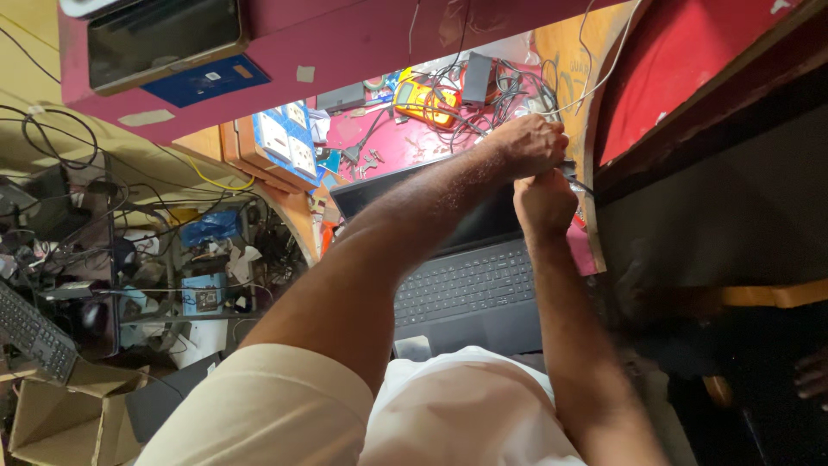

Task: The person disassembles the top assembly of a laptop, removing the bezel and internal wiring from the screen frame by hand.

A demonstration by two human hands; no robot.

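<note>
Head view: open black laptop (470,280) with dark keyboard on a cluttered pink workbench (392,142). At the laptop's far right corner, left hand (528,143) and right hand (543,204), both fisted around something hidden. Beyond the laptop, yellow multimeter (423,99) among tangled black cables (504,82).

The open black laptop (466,285) lies on the pink desk (388,142). Behind the laptop sits the yellow plastic meter (420,99) among tangled black cables (500,86). Both hands, left hand (528,142) and right hand (543,203), meet at the laptop's right back corner. Left of the laptop stands the brown cardboard box (69,418).
</note>
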